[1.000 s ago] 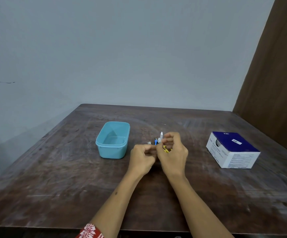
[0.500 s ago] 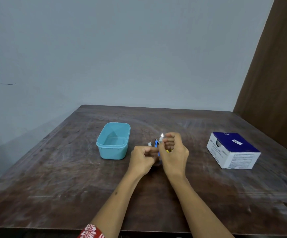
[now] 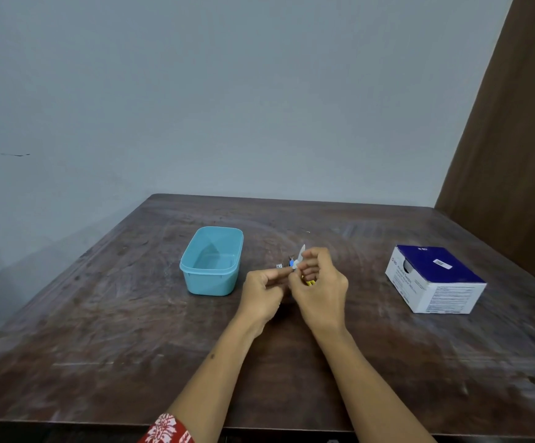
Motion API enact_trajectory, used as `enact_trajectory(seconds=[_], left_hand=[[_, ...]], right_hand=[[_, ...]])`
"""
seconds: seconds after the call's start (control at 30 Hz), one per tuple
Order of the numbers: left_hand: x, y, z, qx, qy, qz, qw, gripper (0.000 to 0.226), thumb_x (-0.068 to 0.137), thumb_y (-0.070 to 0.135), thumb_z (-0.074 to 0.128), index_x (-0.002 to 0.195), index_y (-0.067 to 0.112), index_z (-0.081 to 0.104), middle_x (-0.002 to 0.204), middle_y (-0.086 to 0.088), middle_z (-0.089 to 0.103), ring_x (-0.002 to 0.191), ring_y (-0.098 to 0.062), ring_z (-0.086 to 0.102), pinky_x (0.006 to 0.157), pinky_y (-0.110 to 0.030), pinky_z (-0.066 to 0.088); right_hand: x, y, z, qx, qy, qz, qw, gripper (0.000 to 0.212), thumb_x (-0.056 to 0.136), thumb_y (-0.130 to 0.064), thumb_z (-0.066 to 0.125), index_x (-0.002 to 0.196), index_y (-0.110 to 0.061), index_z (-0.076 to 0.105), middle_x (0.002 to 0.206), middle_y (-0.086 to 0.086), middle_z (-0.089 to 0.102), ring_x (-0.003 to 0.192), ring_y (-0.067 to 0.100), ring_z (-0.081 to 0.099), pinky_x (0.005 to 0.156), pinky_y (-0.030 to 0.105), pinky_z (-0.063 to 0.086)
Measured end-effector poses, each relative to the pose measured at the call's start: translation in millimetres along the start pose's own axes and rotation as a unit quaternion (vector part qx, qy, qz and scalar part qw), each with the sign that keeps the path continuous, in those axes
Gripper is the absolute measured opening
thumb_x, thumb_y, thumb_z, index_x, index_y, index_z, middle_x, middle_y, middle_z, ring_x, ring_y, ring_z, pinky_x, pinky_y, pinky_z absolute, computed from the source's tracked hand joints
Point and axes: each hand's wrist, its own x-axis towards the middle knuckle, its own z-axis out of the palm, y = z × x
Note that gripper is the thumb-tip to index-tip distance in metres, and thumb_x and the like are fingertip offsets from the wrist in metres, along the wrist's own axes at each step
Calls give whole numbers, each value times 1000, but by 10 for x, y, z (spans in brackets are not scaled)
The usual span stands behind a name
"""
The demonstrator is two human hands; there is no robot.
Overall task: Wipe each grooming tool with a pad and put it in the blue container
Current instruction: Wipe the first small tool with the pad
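Observation:
The blue container (image 3: 211,261) stands open on the table, left of my hands, with nothing visible inside. My left hand (image 3: 262,293) and my right hand (image 3: 320,290) meet at the table's middle, fingertips touching. My right hand pinches a small white pad (image 3: 300,257) that sticks up above its fingers. My left hand grips a small tool with a blue part (image 3: 291,263) against the pad. A yellow item (image 3: 310,282) shows under my right hand. A small metal piece (image 3: 279,265) lies just beyond my left fingers. Most of the tools are hidden by my hands.
A white and dark-blue cardboard box (image 3: 435,278) sits at the right side of the dark wooden table (image 3: 100,330). A pale wall rises behind the table's far edge, and a brown panel stands at the right.
My hands have stayed together in the same spot. The white pad in my right fingers has shifted slightly against the blue tool.

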Motion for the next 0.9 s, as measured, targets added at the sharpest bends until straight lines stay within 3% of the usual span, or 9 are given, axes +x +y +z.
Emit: enact_trajectory(seconds=[0.13, 0.27, 0.47, 0.6, 0.73, 0.83, 0.9], left_hand=[[12, 34, -7, -55, 10, -26, 998, 38, 84, -19, 42, 108, 1, 65, 95, -13, 71, 84, -18, 68, 70, -23, 56], [42, 58, -25, -113, 43, -57, 991, 37, 85, -17, 43, 107, 3, 65, 92, -11, 71, 81, -19, 67, 59, -20, 54], [16, 111, -8, -164, 42, -67, 983, 30, 90, -11, 43, 111, 2, 62, 99, -12, 69, 89, -19, 66, 70, -21, 57], [14, 115, -5, -151, 61, -66, 984, 31, 89, -12, 44, 111, 2, 62, 98, -14, 68, 86, -21, 65, 72, -25, 55], [-9, 122, 25, -151, 35, -73, 985, 29, 89, -10, 46, 107, 4, 64, 103, -15, 69, 95, -23, 66, 77, -27, 56], [-8, 121, 27, -147, 40, -70, 986, 30, 88, -12, 46, 111, 1, 63, 100, -15, 69, 89, -21, 67, 71, -24, 56], [6, 115, 11, -139, 59, -70, 986, 34, 87, -14, 45, 114, 0, 62, 103, -18, 68, 90, -24, 65, 77, -29, 54]], right_hand=[[-32, -5, 3, -24, -37, -34, 998, 33, 68, -3, 71, 95, -18, 58, 74, -9, 62, 65, 6, 59, 63, 18, 51], [-51, -20, -12, -5, -76, -36, 996, 35, 67, -3, 73, 93, -20, 56, 69, -12, 61, 65, 5, 60, 61, 14, 50], [-44, -28, -18, -5, -46, -36, 998, 30, 75, -1, 69, 100, -14, 58, 81, -6, 68, 71, 3, 63, 68, 11, 50], [-67, -35, -10, -44, -81, -58, 994, 32, 70, -2, 69, 96, -17, 58, 72, -10, 63, 66, 6, 60, 65, 21, 53], [-41, 7, 11, -43, -38, -48, 997, 29, 79, -3, 67, 105, -14, 57, 85, -2, 68, 76, 12, 64, 69, 33, 56], [-44, 5, 5, -45, -40, -55, 997, 30, 78, -4, 68, 103, -15, 58, 84, -3, 68, 75, 11, 64, 69, 30, 56], [-68, -18, 6, -54, -66, -69, 994, 31, 72, -4, 70, 98, -16, 58, 78, -6, 65, 69, 7, 61, 66, 27, 55]])
